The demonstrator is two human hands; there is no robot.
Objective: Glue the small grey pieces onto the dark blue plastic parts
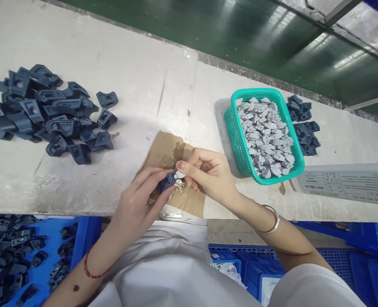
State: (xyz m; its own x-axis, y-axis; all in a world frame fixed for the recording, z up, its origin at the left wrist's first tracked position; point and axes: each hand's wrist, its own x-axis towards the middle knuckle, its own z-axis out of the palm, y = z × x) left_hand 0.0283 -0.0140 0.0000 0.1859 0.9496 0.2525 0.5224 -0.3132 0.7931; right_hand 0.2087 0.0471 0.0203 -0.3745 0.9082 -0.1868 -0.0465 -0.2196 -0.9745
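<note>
A dark blue-grey plastic part (166, 183) is held between the thumb and fingers of my left hand (141, 196), above a brown paper sheet (189, 200). My right hand (210, 175) pinches a small light grey piece (179, 174) between thumb and index finger. The tip of that piece meets the upper right end of the dark part; whether it has entered it cannot be made out. Shiny specks lie on the paper below. To the right, a green basket (236, 140) holds many similar light grey pieces.
Dark parts (61, 125) are heaped at the left of the worktable (138, 85). Smaller dark piles (306, 136) and a printed sheet (352, 183) lie right of the basket. Blue bins (48, 243) stand below the front edge.
</note>
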